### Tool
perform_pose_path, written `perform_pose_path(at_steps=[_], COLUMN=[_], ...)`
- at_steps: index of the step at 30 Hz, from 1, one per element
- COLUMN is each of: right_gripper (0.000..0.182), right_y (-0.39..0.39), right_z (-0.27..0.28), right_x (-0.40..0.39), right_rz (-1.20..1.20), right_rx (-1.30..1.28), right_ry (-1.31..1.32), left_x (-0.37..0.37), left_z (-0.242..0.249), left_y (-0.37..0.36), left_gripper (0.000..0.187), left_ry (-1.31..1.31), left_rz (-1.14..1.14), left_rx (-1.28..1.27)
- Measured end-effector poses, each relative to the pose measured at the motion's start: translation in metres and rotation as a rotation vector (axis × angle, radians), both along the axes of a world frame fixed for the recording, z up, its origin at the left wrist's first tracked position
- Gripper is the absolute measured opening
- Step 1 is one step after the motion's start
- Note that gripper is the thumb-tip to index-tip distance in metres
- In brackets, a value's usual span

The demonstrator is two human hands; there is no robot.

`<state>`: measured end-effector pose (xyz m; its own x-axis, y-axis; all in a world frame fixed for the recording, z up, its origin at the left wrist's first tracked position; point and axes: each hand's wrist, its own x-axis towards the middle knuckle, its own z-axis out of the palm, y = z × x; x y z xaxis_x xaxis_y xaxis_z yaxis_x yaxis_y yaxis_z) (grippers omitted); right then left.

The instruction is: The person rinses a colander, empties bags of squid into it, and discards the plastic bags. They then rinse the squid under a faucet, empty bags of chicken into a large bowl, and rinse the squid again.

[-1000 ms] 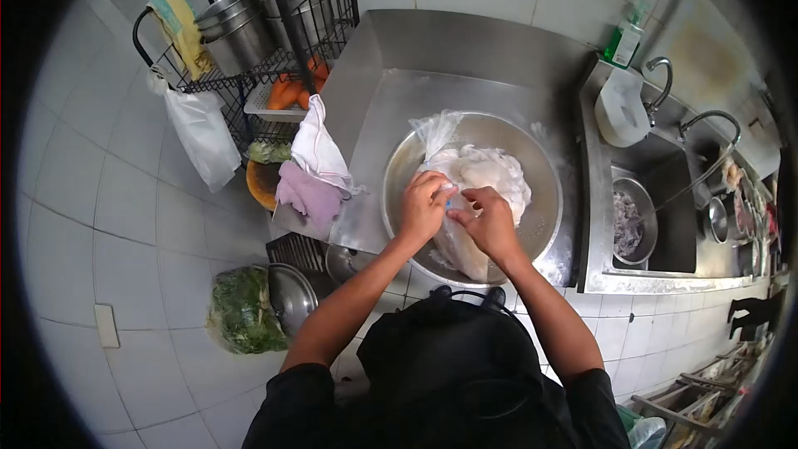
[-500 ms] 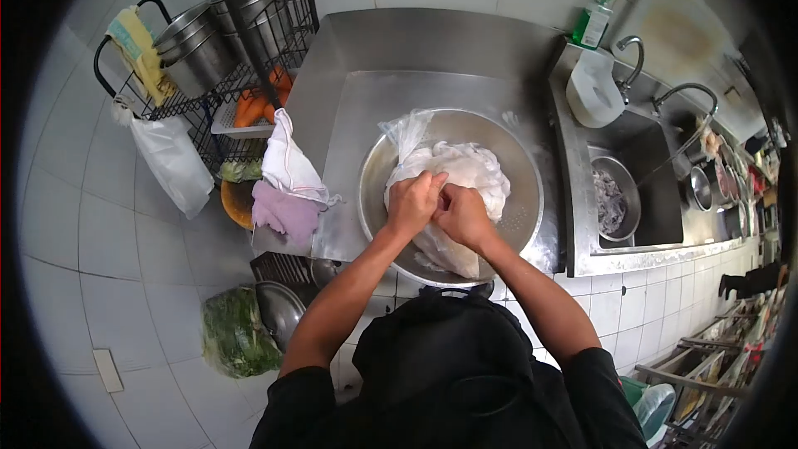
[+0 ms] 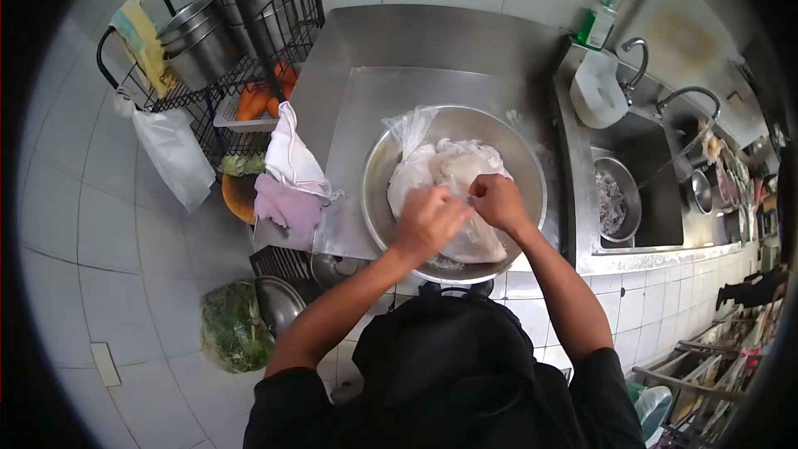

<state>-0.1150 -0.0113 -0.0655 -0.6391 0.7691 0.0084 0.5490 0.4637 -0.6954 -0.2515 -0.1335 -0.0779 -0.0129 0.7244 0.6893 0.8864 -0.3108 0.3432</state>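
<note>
counter of bare, grey stainless steel (image 3: 399, 91), with a raised back edge, fills the middle of the view. to its right runs a steel sink unit (image 3: 665, 258) with two curved taps. at the far left stands a black wire rack (image 3: 256, 33), carrying stacked steel pots (image 3: 199, 46) above a white plastic basket (image 3: 245, 125) of orange, elongated pieces (image 3: 249, 105).

a wide, round steel bowl (image 3: 529, 168) sits at the counter's near edge, directly before the person. in it lies a pale, whitish, lumpy heap (image 3: 465, 162), with twisted clear plastic (image 3: 411, 126) standing up at the back left. on the floor to the left is a clear bag of green leaves (image 3: 233, 328), beside a round, shiny metal piece (image 3: 280, 303). a white plastic bag (image 3: 173, 154) hangs from the rack; near it, a white cloth (image 3: 291, 158) and a lavender cloth (image 3: 287, 206) touch at the counter's left corner.

a rounded, clear plastic bag with pale contents (image 3: 480, 243) lies in the near part of the wide bowl, under the hands. the left hand (image 3: 434, 220) is blurred over it, fingers bent; whether it pinches anything i cannot tell. the right hand (image 3: 500, 202), just beside, has its fingers curled in toward the thumb; any grip on the plastic is unclear.

smallest is a green bottle with a white label (image 3: 594, 27), behind the sink.
</note>
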Motion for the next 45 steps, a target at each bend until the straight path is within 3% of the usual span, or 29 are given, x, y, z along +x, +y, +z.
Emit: perform_pose_path(at_steps=[2,6,10,13,14,18,24,28,31,36,39,45], right_gripper=[0.013,0.010,0.010,0.009,0.009,0.010,0.015,0.013,0.012,0.013,0.013,0.013], right_y=[0.002,-0.007,-0.020,-0.009,-0.002,0.027,0.061,0.086,0.098,0.114,0.118,0.120], right_z=[0.007,0.010,0.034,0.055,0.062,0.066,0.046,0.033,0.025,-0.001,-0.009,-0.026], right_x=[-0.001,0.000,-0.002,-0.010,-0.014,-0.026,-0.040,-0.040,-0.040,-0.037,-0.037,-0.036], right_rz=[-0.010,-0.015,-0.085,-0.113,-0.118,-0.127,-0.231,-0.255,-0.353,-0.470,-0.538,-0.618], right_rx=[-0.004,0.073,0.175,0.289,0.343,0.457,0.389,0.308,-0.118,-0.044,-0.042,-0.014], right_ry=[0.014,0.052,0.178,0.243,0.262,0.290,0.306,0.293,0.262,0.290,0.295,0.309], left_x=[0.019,0.040,0.054,0.044,0.041,0.023,0.013,0.001,-0.008,-0.005,0.016,0.023], left_z=[0.002,0.000,0.012,0.020,0.031,0.056,0.061,0.058,0.066,0.068,0.064,0.044], left_y=[-0.016,-0.018,-0.016,-0.004,0.000,0.011,0.011,0.008,0.010,0.006,0.011,0.015], left_gripper=[0.038,0.044,0.034,0.025,0.016,0.014,0.014,0.015,0.018,0.028,0.032,0.031], left_ry=[0.038,-0.057,-0.229,-0.312,-0.296,-0.103,0.041,-0.051,-0.069,-0.103,-0.120,-0.045], left_rz=[-0.200,-0.028,0.050,-0.021,-0.002,-0.065,-0.076,-0.116,-0.125,-0.085,0.128,-0.013], left_rx=[-0.256,-0.253,-0.342,-0.253,-0.210,-0.209,-0.249,-0.355,-0.444,-0.484,-0.370,-0.292])
